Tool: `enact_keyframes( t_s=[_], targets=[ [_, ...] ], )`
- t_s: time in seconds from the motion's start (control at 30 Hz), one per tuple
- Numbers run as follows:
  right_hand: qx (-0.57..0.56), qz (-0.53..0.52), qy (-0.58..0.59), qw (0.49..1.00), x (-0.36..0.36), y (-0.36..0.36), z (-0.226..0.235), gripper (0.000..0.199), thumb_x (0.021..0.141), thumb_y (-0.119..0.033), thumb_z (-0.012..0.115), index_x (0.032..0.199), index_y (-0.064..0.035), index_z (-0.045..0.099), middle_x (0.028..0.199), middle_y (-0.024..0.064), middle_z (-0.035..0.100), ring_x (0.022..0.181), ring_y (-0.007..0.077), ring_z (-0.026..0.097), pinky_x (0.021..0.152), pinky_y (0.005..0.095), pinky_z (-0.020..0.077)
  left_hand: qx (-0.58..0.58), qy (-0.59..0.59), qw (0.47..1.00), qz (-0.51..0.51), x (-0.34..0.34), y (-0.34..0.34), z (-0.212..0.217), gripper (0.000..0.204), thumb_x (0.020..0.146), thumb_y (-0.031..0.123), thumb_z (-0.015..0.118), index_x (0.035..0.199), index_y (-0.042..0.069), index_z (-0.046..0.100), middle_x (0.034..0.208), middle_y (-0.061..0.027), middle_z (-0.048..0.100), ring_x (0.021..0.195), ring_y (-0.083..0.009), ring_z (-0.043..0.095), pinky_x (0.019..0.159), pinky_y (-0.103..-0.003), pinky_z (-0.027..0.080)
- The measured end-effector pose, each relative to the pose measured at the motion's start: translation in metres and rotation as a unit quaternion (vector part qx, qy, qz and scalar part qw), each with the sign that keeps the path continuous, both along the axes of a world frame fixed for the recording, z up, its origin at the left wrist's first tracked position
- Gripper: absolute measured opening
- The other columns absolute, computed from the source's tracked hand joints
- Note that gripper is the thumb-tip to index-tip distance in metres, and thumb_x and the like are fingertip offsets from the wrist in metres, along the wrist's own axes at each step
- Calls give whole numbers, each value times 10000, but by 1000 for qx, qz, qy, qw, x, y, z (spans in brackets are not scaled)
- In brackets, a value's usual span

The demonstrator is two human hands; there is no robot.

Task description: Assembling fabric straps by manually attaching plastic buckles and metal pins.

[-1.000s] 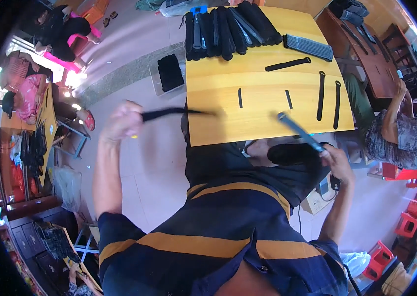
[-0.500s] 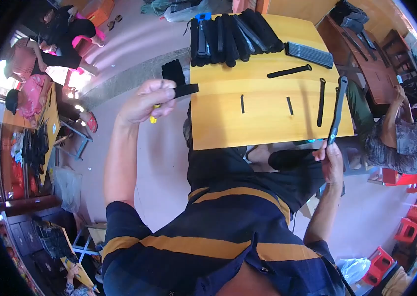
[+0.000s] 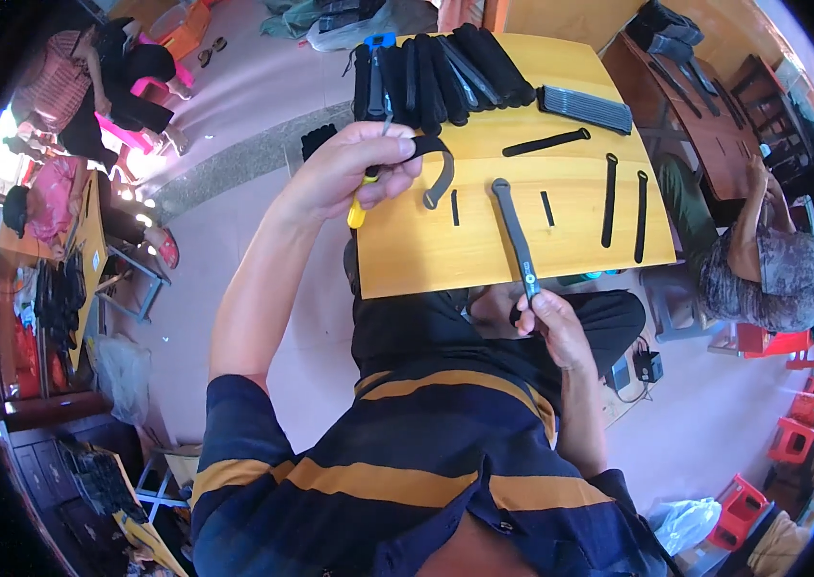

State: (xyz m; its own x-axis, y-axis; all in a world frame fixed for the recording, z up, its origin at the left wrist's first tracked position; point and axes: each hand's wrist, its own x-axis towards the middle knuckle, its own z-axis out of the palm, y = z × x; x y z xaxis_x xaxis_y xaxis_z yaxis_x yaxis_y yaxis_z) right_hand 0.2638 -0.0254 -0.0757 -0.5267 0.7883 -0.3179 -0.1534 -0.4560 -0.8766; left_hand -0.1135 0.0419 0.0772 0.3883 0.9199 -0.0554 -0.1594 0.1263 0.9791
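Table [image 3: 580, 255], grey strap [image 3: 515, 231] farther left

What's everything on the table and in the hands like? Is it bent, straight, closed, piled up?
Left hand: closed, gripping
Right hand: closed, pinching
Black strap: held, curved
Yellow-handled tool: held, partly hidden
Gray strap: held, nearly straight
Loose straps: lying flat, apart
Short strips: flat, straight, apart
Gray strips: stacked
Black bundles: side by side

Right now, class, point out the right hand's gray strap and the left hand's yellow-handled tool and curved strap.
Gray strap [image 3: 516, 236]: head view, middle of its length.
Yellow-handled tool [image 3: 357, 213]: head view, yellow handle.
Curved strap [image 3: 447, 173]: head view, its hanging bend.
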Motion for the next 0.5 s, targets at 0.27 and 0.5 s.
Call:
enact_keyframes(
  t_s=[0.27,0.5],
  targets=[
    [-13,-13,-2,1000,-14,-6,-17,365,1092,-394,518,1046,-58,653,753,9,625,730,131,631,730,269,512,14,-26,999,-12,31,40,8,268,1014,248,591,904,10,644,680,-71,618,437,-52,379,394,-208,267],
    [-18,-27,2,999,-6,-8,-21,340,1100,-357,507,1063,-54,656,761,11,628,735,133,633,729,264,512,-49,10,999,14,-5,52,-52,257,1012,252,599,898,26,644,681,-41,607,439,-52,405,392,-216,304]
  ],
)
